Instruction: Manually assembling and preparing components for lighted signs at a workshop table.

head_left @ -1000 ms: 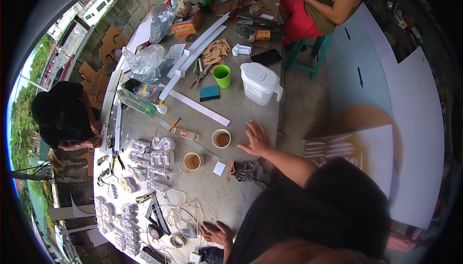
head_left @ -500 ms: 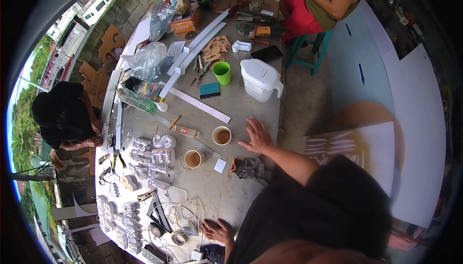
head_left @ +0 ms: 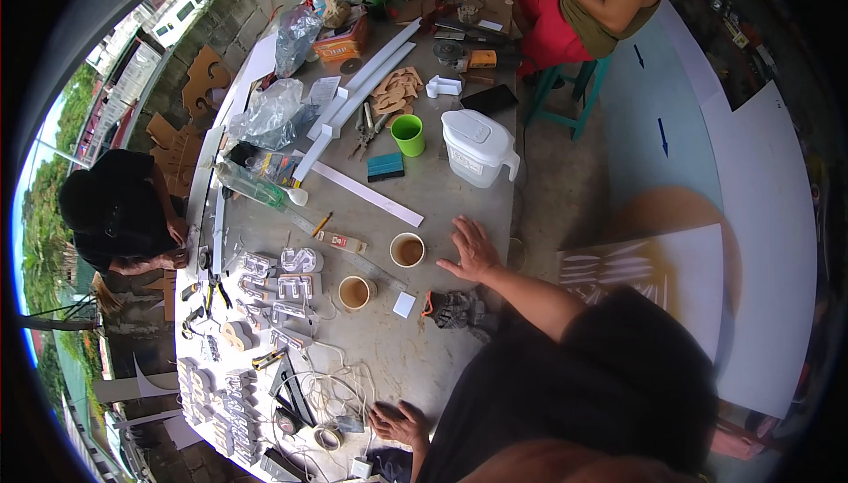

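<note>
My right hand [head_left: 474, 250] lies palm down on the metal worktable [head_left: 450, 350], fingers spread and holding nothing. Just left of it stands a paper cup [head_left: 407, 250] with brown drink inside, and a second paper cup [head_left: 357, 291] is nearer the letters. Between that cup and my right forearm are a small white square [head_left: 404, 305] and a dark grey work glove [head_left: 459, 312]. My left hand [head_left: 399, 422] rests on the table's near side, fingers apart with nothing in them. Beside it lie a tangled white cable [head_left: 358, 386] and a roll of tape [head_left: 327, 436].
White cut-out letters [head_left: 296, 287] cover the left side. Farther back stand a white lidded pitcher [head_left: 478, 149], a green cup [head_left: 407, 134] and long white strips [head_left: 367, 77]. One person [head_left: 124, 209] leans at the left edge; another [head_left: 587, 6] sits on a teal stool [head_left: 574, 99].
Both my hands stay where they were. The view shifts very slightly; nothing on the table has visibly been moved.
</note>
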A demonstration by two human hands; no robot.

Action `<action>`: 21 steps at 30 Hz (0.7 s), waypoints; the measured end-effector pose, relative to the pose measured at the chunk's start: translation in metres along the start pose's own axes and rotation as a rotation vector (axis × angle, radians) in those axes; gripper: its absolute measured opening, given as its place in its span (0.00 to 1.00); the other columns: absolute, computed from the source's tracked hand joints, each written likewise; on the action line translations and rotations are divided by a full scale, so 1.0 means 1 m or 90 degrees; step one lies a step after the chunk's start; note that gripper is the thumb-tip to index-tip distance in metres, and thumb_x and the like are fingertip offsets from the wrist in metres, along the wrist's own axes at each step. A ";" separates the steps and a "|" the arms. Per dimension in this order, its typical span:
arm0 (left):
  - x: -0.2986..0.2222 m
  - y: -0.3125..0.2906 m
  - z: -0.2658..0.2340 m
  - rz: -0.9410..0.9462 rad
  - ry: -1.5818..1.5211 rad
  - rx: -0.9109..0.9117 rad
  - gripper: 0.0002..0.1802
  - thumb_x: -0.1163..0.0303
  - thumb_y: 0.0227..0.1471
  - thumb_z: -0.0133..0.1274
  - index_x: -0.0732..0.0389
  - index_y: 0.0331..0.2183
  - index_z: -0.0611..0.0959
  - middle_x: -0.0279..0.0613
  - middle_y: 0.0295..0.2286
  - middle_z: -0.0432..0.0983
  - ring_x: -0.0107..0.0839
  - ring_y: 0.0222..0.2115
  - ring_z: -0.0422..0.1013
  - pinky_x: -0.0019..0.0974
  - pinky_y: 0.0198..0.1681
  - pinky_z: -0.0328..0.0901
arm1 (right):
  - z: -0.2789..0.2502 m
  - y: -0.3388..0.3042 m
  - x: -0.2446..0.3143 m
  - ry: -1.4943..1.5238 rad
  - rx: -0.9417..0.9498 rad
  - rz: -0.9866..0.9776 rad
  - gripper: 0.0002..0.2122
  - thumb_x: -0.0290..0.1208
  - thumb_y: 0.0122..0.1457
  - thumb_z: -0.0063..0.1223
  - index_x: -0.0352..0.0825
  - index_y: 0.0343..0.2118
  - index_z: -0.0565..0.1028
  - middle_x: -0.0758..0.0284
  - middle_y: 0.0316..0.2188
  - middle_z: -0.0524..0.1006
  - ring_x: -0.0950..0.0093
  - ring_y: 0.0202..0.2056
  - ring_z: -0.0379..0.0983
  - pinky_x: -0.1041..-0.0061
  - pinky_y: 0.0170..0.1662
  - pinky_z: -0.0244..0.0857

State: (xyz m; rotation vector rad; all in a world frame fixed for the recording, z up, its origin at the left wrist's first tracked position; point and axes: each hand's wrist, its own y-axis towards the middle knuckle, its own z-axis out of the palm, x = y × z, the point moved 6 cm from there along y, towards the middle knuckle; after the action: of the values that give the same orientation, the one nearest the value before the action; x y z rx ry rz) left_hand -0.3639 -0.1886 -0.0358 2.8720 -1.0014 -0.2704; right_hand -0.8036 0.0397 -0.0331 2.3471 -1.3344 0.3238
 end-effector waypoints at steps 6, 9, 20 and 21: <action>0.000 0.001 0.000 0.004 0.001 -0.007 0.45 0.34 0.61 0.40 0.61 0.64 0.64 0.61 0.59 0.60 0.56 0.62 0.55 0.61 0.63 0.47 | -0.001 0.001 0.001 0.001 -0.003 0.000 0.34 0.62 0.57 0.54 0.28 0.47 0.72 0.50 0.63 0.61 0.55 0.68 0.52 0.50 0.69 0.44; -0.003 0.001 -0.001 0.002 0.000 0.000 0.45 0.34 0.60 0.40 0.61 0.64 0.63 0.61 0.60 0.60 0.56 0.62 0.55 0.61 0.63 0.47 | -0.003 0.000 0.001 -0.003 -0.014 0.000 0.33 0.60 0.56 0.58 0.29 0.47 0.72 0.51 0.63 0.62 0.55 0.68 0.53 0.50 0.69 0.44; 0.001 -0.001 0.002 -0.011 -0.003 0.011 0.46 0.33 0.60 0.38 0.61 0.65 0.63 0.60 0.60 0.59 0.56 0.62 0.53 0.61 0.64 0.46 | -0.007 0.000 0.003 -0.005 -0.020 -0.002 0.33 0.60 0.55 0.58 0.29 0.46 0.72 0.51 0.62 0.62 0.55 0.67 0.54 0.50 0.69 0.45; 0.001 0.000 0.002 -0.015 -0.003 0.016 0.46 0.33 0.60 0.38 0.61 0.64 0.63 0.60 0.60 0.59 0.56 0.62 0.53 0.61 0.64 0.45 | -0.007 0.000 0.003 -0.008 -0.023 -0.005 0.33 0.60 0.55 0.58 0.29 0.46 0.72 0.51 0.62 0.62 0.55 0.67 0.54 0.50 0.69 0.45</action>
State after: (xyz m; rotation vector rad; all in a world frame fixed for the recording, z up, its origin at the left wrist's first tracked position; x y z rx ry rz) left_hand -0.3636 -0.1887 -0.0382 2.9079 -0.9800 -0.2692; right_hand -0.8024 0.0405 -0.0259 2.3283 -1.3257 0.2809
